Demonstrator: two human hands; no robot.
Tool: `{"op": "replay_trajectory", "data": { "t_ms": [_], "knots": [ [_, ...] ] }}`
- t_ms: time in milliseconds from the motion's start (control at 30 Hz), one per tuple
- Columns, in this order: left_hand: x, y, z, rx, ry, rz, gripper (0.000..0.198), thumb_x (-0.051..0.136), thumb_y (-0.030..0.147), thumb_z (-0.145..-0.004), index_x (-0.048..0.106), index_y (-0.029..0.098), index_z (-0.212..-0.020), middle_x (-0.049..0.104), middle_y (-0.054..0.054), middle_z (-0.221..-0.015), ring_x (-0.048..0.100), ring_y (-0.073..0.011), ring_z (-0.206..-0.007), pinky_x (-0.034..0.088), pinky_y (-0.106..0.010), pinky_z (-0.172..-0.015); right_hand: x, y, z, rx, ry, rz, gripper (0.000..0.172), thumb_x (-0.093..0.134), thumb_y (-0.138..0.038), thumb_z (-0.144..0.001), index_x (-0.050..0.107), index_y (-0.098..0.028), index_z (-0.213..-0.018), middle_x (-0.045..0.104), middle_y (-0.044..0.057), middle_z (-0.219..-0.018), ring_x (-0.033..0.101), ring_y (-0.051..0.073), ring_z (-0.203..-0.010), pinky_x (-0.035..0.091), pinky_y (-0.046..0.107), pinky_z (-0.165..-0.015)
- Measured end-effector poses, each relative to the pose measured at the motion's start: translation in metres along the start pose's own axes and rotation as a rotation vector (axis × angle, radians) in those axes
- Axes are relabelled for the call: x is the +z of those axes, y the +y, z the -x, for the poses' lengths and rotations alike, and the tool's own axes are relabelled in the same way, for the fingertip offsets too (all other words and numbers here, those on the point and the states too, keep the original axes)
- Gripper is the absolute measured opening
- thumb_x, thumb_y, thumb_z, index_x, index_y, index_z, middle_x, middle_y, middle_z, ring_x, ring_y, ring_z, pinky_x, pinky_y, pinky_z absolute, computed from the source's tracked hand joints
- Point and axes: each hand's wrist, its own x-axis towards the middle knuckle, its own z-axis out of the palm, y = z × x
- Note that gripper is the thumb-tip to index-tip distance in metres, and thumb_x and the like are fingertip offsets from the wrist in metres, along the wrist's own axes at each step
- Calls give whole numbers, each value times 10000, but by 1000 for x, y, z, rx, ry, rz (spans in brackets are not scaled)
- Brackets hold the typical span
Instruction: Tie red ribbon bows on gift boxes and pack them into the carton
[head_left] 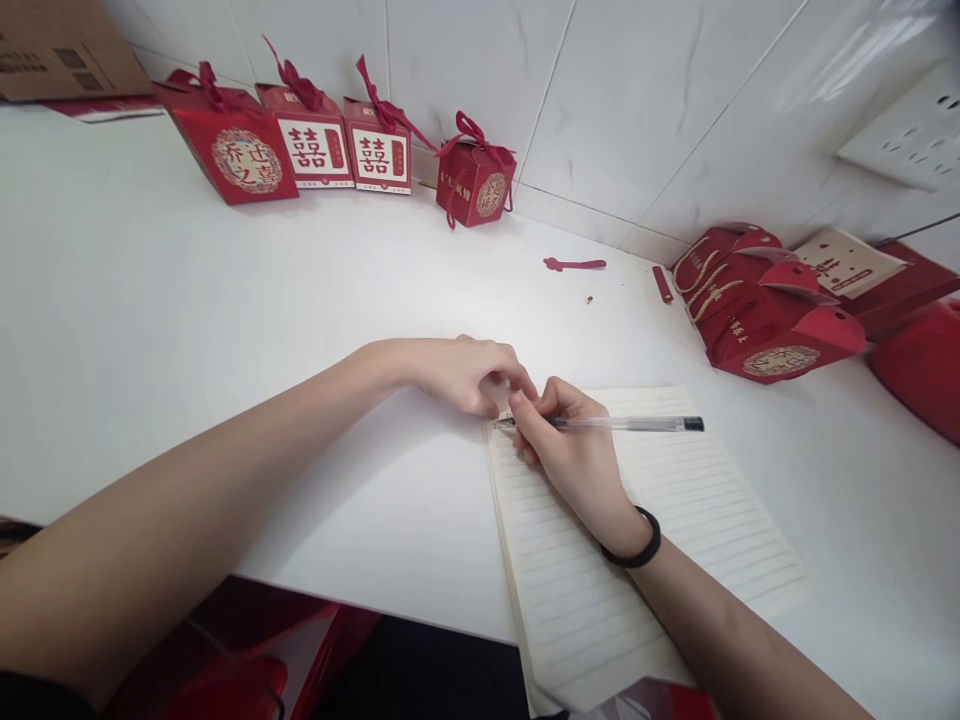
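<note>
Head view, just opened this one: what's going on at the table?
A person works at a white table. The right hand grips a pen, its tip at the top left corner of a lined notepad. The left hand rests curled at that same corner, fingers close to the pen tip. Four gift boxes stand along the wall; a heap of red boxes lies on the right.

Upright red boxes along tabletop's far edge: four [234,150] [315,140] [381,150] [474,182].
Toppled red boxes [765,310] at right edge: heap, count unclear.
Loose red strips near far edge: two [574,264] [663,284].
Pen [630,424]: one.
Lined pad [675,520] at near edge: one.
Hands: two, left hand [457,372], right hand [570,450].
Wristband [637,545]: one.
Cardboard [60,50] at far left corner: one piece.
Wall socket [915,130]: one.
</note>
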Motion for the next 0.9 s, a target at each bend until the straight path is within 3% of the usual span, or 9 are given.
{"op": "replay_trajectory", "data": {
  "t_ms": [233,400,900],
  "knots": [
    [0,1,-1,-12,-4,-5,436,559,259,-679,612,326,-1107,550,16,-1197,483,-220,-1069,391,-309,-898,1,-3,1,-27,57,149,327,539,-209,-752,293,-200,-536,412,-69,-419,364,73,-398,286,188,-405],
    [1,4,-1,-30,12,-27,404,573,341,-698,605,337,-1100,560,11,-1161,469,-233,-1076,362,-335,-918,2,-4,0,-6,17,171,318,533,-238,-762,303,-205,-545,420,-66,-418,390,82,-393,286,194,-403],
    [2,2,-2,-17,13,-24,394,579,319,-692,610,328,-1085,543,0,-1176,468,-253,-1085,381,-338,-867,1,-4,0,-43,1,231,292,535,-207,-729,317,-197,-534,393,-63,-455,334,79,-430,272,203,-429]
  ]
}}
